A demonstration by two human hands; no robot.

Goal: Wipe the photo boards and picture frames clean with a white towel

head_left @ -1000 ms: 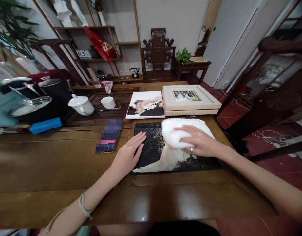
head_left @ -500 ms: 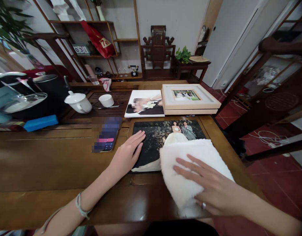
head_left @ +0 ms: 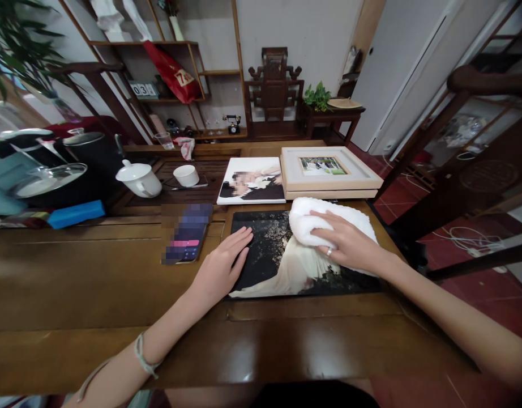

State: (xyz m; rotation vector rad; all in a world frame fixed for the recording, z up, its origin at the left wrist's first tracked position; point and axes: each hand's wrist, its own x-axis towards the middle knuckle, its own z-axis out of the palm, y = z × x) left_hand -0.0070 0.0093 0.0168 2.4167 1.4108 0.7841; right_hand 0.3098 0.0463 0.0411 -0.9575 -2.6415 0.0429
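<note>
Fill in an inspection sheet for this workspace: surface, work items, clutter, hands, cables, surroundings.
Surface: brown wooden table, glossy, with light reflections near the front edge.
Work items: dark wedding photo panel lying flat; bunched white cloth over its upper right part.
Clutter: smartphone to the left; white-edged photo panel and pale wooden picture frame behind; lidded white cup and blue block farther left.
Hands: left hand spread on the panel's left edge; right hand gripping the cloth.
Cables: white cables loosely coiled on the red tiled floor, at right.
Surroundings: carved wooden chair and potted plant behind.
</note>
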